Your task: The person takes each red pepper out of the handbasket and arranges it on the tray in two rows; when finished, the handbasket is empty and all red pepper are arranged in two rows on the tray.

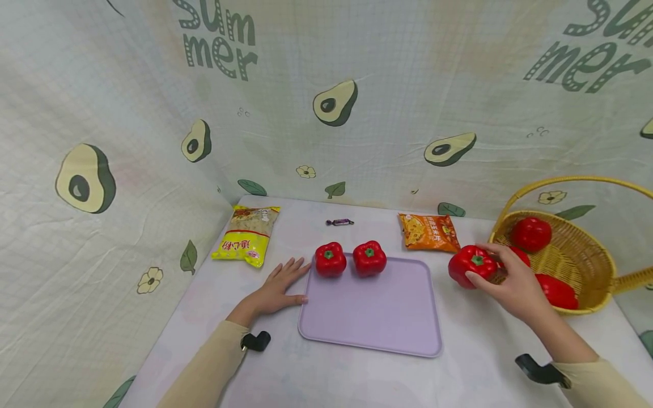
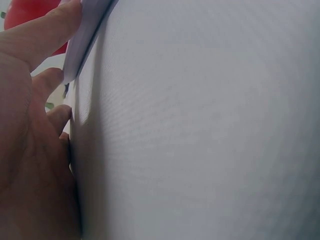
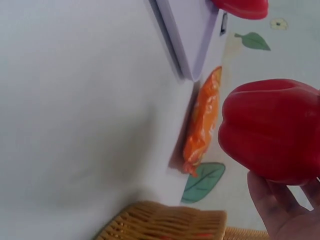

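My right hand [image 1: 519,288] grips a red bell pepper [image 1: 471,266] in the air, between the purple tray [image 1: 377,311] and the yellow wicker basket [image 1: 604,255]. In the right wrist view the same bell pepper [image 3: 275,131] is held above the table, with the fingers behind it. Two more red bell peppers [image 1: 330,259] stand side by side along the tray's far edge. The left hand [image 1: 279,288] lies with spread fingers at the tray's left edge, its thumb touching the rim. Inside the basket are further red bell peppers [image 1: 531,234], one partly hidden behind my right hand.
A yellow bag of pasta [image 1: 247,235] lies at the back left of the table. At the back middle is a small purple wrapped candy [image 1: 339,222]. An orange snack packet [image 1: 429,232] lies behind the tray's right corner. The basket's tall handle [image 1: 576,180] arches over it.
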Motion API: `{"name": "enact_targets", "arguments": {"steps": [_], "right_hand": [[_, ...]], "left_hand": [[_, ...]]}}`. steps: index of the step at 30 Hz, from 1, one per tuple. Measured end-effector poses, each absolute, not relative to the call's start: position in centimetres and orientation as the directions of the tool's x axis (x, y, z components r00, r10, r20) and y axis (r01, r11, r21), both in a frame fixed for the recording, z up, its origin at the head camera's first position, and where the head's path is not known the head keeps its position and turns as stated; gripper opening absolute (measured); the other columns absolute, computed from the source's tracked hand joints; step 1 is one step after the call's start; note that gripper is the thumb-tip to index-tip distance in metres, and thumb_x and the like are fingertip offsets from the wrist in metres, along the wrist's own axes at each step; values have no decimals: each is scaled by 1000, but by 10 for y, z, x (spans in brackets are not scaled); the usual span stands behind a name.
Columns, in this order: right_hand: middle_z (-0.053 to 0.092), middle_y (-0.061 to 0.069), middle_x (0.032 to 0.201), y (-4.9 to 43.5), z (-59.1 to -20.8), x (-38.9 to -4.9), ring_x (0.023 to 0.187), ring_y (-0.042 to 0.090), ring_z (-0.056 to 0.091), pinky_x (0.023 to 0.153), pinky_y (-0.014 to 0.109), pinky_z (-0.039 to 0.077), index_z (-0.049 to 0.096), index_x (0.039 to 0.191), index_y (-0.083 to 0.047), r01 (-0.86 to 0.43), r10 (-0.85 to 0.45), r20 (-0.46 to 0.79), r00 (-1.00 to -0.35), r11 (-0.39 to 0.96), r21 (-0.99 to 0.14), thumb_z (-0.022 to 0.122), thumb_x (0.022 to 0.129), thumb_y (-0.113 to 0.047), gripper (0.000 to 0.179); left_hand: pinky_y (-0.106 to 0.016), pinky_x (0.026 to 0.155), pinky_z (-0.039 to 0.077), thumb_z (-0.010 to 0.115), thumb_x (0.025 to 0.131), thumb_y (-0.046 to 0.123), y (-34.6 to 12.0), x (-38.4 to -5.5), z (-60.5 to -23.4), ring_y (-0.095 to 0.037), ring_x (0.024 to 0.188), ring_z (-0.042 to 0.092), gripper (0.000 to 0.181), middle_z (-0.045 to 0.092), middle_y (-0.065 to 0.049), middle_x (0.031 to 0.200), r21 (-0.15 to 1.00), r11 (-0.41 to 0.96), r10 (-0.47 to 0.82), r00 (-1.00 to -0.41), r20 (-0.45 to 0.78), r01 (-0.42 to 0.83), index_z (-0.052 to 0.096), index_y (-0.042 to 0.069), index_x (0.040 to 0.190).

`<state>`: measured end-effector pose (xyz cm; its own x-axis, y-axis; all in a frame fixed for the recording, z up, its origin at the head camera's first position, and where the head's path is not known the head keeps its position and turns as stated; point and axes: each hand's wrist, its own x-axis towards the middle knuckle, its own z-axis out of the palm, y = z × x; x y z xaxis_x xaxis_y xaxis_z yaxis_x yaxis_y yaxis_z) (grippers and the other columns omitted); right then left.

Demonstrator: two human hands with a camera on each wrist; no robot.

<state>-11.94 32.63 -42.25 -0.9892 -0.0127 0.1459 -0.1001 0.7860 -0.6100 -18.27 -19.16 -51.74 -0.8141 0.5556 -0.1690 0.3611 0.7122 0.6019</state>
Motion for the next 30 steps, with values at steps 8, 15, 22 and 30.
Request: {"name": "enact_targets", "arguments": {"steps": [8,15,22,30], "right_hand": [[48,29,139,312,-430,-123,122,49,44,80,66,56,45,147,-7,-120,-36,147,-989,774,-621,85,85,-29,77],[50,28,139,301,-439,-129,121,47,49,87,65,54,46,146,-5,-135,-52,146,-988,748,-649,82,88,-32,73],[51,25,139,289,-444,-136,122,45,51,91,64,53,46,147,-6,-142,-78,125,-989,732,-666,81,88,-34,73],[54,21,137,273,-452,-144,123,41,52,94,61,53,46,146,-10,-161,-112,115,-987,691,-705,81,88,-35,71]], "left_hand": [[-52,125,-6,67,94,52,-191,-182,-516,-25,157,-3,86,9,-2,171,607,705,561,-812,-160,367,23,28,164],[-52,124,-6,66,94,53,-192,-182,-517,-26,157,-3,86,9,-2,171,606,701,567,-809,-155,375,23,28,164],[-52,124,-6,66,94,53,-192,-182,-516,-25,157,-3,86,9,-2,171,606,701,568,-809,-154,377,23,28,164],[-54,124,-5,67,94,52,-191,-182,-517,-29,157,-1,86,11,-5,171,609,694,573,-807,-143,385,24,26,164]]}}
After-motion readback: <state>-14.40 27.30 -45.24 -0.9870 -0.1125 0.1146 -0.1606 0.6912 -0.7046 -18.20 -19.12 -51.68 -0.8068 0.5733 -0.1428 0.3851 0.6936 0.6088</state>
